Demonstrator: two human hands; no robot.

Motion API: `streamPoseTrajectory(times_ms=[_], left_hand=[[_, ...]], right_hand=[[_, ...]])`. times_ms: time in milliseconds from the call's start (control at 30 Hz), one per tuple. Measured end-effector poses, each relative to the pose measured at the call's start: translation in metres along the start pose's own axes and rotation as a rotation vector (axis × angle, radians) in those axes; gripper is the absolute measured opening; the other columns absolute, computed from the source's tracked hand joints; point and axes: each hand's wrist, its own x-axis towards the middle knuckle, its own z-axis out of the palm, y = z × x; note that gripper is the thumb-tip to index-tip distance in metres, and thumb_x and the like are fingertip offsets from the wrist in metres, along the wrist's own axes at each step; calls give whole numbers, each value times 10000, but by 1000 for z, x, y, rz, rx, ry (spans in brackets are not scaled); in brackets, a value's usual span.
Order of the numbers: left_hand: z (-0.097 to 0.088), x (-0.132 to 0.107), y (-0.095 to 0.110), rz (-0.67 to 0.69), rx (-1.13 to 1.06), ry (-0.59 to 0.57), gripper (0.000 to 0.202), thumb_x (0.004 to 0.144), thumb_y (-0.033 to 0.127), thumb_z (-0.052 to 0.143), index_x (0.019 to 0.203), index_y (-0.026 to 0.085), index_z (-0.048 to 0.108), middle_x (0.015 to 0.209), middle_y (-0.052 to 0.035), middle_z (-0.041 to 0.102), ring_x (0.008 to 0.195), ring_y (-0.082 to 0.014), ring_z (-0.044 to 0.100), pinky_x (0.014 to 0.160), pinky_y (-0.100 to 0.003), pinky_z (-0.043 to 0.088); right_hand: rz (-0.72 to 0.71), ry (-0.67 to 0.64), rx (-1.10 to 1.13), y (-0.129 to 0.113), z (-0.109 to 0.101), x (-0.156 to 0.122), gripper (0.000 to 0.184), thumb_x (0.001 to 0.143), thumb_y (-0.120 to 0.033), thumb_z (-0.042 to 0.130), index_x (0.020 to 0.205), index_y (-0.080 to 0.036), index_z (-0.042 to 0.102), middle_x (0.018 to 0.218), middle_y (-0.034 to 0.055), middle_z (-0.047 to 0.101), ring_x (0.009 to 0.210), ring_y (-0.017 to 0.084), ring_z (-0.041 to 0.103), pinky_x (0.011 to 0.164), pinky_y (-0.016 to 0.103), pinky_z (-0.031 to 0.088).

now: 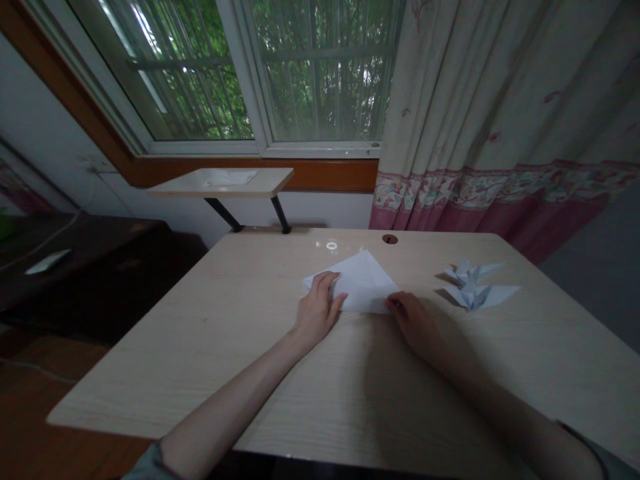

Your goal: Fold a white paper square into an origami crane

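Observation:
A white sheet of paper lies on the light wooden desk, one corner pointing toward the window. My left hand rests on the paper's left part, with thumb and fingers apart. At the sheet's right corner, my right hand has its fingertips pinched together on the paper's edge. Two folded paper cranes sit close together to the right of my right hand, their wings spread. The paper under my left palm is hidden.
A small raised shelf on black legs stands at the desk's back left, with white paper on it. A round cable hole is near the back edge. A curtain hangs behind at right; a dark table stands left.

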Motion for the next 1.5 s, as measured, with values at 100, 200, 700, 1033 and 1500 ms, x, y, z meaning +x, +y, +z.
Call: streamPoseTrajectory(times_ms=[100,200,700,1033,1500], left_hand=[[-2,1,1,90,35,44,414,989,299,494,1387,245,393,1320,-133,492,1113,-242,591,816,-360,575],[-5,0,3,241,86,40,436,959,190,506,1381,286,449,1364,-122,466,1204,-267,534,941,-425,525],[-7,3,10,367,198,-136,226,927,252,562,1133,254,652,1435,-95,479,1335,-298,383,1102,-526,322],[-4,2,8,264,223,-214,244,937,325,580,1164,270,651,1468,-103,463,1346,-316,384,1120,-589,232],[-3,0,7,240,224,-247,329,905,461,611,1173,272,650,1494,-103,444,1367,-315,373,1147,-589,165]], right_hand=[[13,-31,-3,-3,-1,0,206,977,-299,434,912,-256,624,853,57,718,765,230,692,697,374,541],[9,-65,-6,-6,-4,1,190,976,-291,458,914,-251,633,855,58,730,763,228,700,699,367,545],[-76,-156,60,-6,2,-2,227,987,-269,437,1051,-271,655,982,54,764,847,230,737,740,373,591],[-117,-197,143,-13,-5,0,224,973,-213,438,1085,-273,622,987,54,728,854,204,713,750,349,590],[-224,-345,-145,-4,-2,-3,448,892,-93,457,1264,-247,653,1391,72,594,1247,228,571,1078,459,444]])
